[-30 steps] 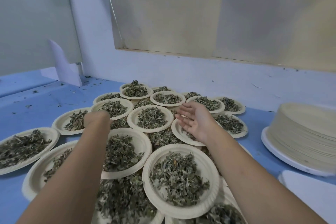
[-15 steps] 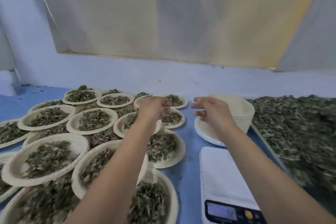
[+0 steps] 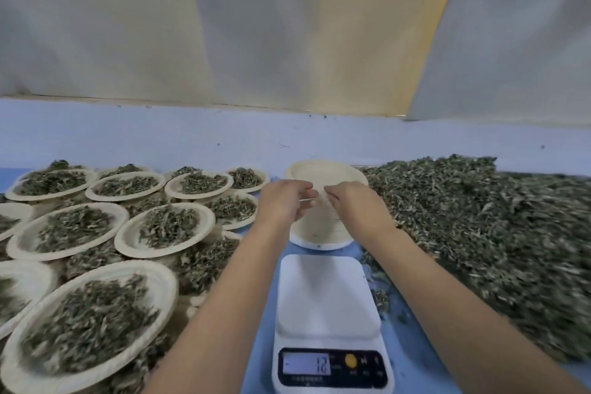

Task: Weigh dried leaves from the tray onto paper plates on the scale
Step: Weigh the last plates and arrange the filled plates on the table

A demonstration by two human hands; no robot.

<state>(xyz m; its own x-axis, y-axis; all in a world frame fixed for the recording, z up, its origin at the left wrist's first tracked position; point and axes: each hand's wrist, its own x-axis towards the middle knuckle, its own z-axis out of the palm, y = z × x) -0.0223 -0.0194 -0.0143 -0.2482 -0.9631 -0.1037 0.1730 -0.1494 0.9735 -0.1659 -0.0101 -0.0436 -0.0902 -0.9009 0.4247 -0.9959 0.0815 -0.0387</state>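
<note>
Beside scale [image 3: 324, 294], plates [image 3: 124, 238] of leaves [image 3: 168, 225].

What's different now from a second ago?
Both hands moved right, from above the filled plates to the stack of empty plates: the left hand and right hand now meet there, fingers curled at its top rim; a firm grip is unclear. The filled plates, the bare scale and the leaf pile look unchanged.

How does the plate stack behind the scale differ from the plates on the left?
The plate stack is empty; the left plates hold dried leaves. The plate stack is nested in one tall pile behind the scale; the left plates are spread out, overlapping in layers. Both are pale round paper plates.
</note>
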